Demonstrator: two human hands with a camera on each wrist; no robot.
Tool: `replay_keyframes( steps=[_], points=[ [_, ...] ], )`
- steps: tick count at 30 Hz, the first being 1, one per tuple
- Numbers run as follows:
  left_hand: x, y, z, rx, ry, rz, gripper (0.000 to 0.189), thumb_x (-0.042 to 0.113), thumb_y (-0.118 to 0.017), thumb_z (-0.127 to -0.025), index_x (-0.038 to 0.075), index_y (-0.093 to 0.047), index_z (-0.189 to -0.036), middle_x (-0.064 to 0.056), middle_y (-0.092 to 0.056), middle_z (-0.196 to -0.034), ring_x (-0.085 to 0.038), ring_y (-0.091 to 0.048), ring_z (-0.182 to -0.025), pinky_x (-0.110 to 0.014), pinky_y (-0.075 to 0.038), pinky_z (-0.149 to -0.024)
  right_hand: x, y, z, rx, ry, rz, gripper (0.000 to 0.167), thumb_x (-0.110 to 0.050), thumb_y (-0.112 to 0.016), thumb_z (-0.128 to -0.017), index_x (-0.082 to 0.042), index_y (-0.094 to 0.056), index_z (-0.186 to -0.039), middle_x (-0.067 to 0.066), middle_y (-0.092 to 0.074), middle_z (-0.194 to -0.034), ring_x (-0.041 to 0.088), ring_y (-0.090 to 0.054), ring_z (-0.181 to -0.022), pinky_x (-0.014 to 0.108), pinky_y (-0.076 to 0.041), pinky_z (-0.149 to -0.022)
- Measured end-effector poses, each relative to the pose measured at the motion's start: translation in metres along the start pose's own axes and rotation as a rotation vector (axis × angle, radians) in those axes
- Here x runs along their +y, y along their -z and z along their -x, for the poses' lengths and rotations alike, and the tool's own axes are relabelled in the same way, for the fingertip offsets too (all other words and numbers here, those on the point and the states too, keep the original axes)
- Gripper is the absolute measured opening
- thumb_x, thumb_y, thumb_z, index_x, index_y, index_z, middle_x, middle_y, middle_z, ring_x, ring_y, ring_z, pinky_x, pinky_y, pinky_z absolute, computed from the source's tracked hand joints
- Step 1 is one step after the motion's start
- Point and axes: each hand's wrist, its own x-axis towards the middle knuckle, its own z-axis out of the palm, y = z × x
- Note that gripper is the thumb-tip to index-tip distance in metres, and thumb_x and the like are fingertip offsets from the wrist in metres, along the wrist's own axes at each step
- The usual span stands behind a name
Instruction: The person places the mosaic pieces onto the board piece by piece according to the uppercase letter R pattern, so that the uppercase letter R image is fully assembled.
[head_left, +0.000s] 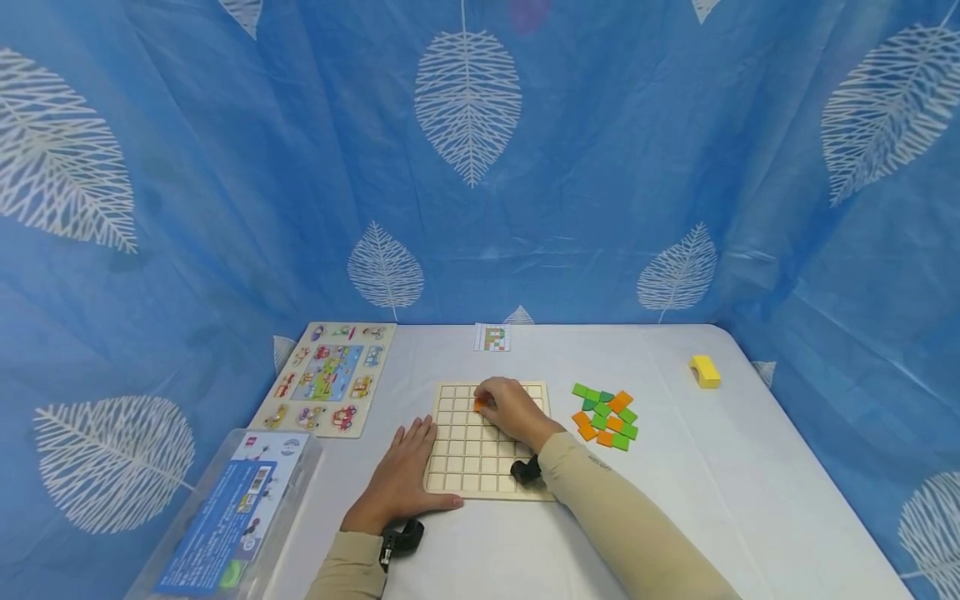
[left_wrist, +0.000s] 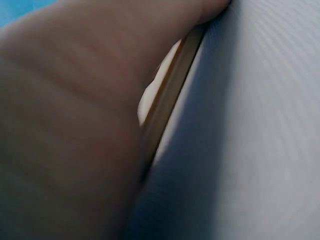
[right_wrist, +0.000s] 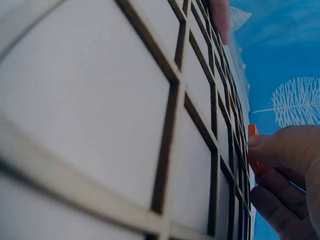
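Note:
A wooden grid board (head_left: 457, 460) with square cells lies flat on the white table. My right hand (head_left: 513, 410) is over its upper part and pinches an orange tile (head_left: 478, 405) between thumb and fingers. In the right wrist view the orange tile (right_wrist: 253, 150) stands on edge close to the grid. My left hand (head_left: 405, 477) lies with straight, spread fingers along the board's left edge, its thumb at the near corner. The left wrist view shows that hand (left_wrist: 75, 110) against the board's side (left_wrist: 172, 95).
Several green and orange tiles (head_left: 606, 421) lie loose right of the board. A small pattern card (head_left: 492, 337) is behind it. To the left are a picture puzzle board (head_left: 303, 354) and a clear plastic box (head_left: 300, 492). A yellow arch block (head_left: 705, 372) stands far right.

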Motion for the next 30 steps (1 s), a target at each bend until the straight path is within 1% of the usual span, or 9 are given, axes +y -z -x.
replay_keyframes(
  steps=[3,9,15,22,25,30],
  points=[
    [0.0,0.0,0.0,0.004,-0.003,0.007,0.142,0.091,-0.07,-0.067,-0.004,-0.03,-0.163,-0.019,-0.027,-0.169,-0.037,-0.021,-0.156,-0.054,-0.013,-0.126,0.001,-0.002,-0.002,-0.005,-0.019,-0.009,0.022,-0.002,-0.079,-0.095,-0.002,-0.074,-0.117,0.009,-0.071,-0.115,0.023,-0.069,-0.105,0.032,-0.058,-0.088],
    [-0.002,-0.002,0.0,0.0,-0.002,-0.005,0.144,0.094,-0.067,-0.066,-0.003,-0.028,-0.164,-0.018,-0.026,-0.17,-0.034,-0.02,-0.157,-0.052,-0.012,-0.127,0.003,-0.006,-0.003,-0.001,-0.03,-0.016,0.021,-0.002,-0.079,-0.095,-0.002,-0.074,-0.115,0.009,-0.071,-0.113,0.022,-0.069,-0.103,0.034,-0.058,-0.087],
    [-0.002,-0.001,0.001,0.004,-0.008,0.007,0.142,0.092,-0.07,-0.067,-0.004,-0.029,-0.164,-0.018,-0.027,-0.17,-0.036,-0.021,-0.156,-0.053,-0.014,-0.126,0.0,-0.008,-0.006,-0.026,-0.066,-0.024,0.021,-0.001,-0.078,-0.095,-0.003,-0.074,-0.115,0.008,-0.071,-0.114,0.022,-0.069,-0.105,0.033,-0.058,-0.09],
    [-0.001,-0.001,0.001,0.022,-0.024,0.007,0.14,0.09,-0.071,-0.069,-0.006,-0.031,-0.162,-0.021,-0.029,-0.168,-0.038,-0.024,-0.155,-0.057,-0.017,-0.125,-0.002,-0.012,-0.009,-0.027,-0.065,-0.009,0.019,0.0,-0.077,-0.096,-0.003,-0.074,-0.114,0.007,-0.071,-0.112,0.021,-0.069,-0.103,0.033,-0.058,-0.089],
    [-0.001,-0.001,0.001,0.021,-0.023,-0.002,0.14,0.09,-0.071,-0.069,-0.006,-0.03,-0.162,-0.021,-0.029,-0.168,-0.038,-0.023,-0.155,-0.056,-0.017,-0.125,-0.002,-0.014,-0.01,-0.015,-0.058,-0.005,0.018,0.001,-0.077,-0.095,-0.003,-0.075,-0.113,0.007,-0.072,-0.11,0.022,-0.069,-0.101,0.034,-0.058,-0.088],
    [0.0,0.0,0.001,0.013,-0.014,0.015,0.14,0.09,-0.071,-0.068,-0.005,-0.029,-0.163,-0.02,-0.028,-0.169,-0.037,-0.022,-0.156,-0.055,-0.014,-0.126,-0.001,-0.014,-0.01,0.001,-0.062,-0.018,0.019,0.001,-0.078,-0.095,-0.002,-0.075,-0.113,0.008,-0.072,-0.108,0.022,-0.069,-0.099,0.035,-0.059,-0.087]
  ],
)
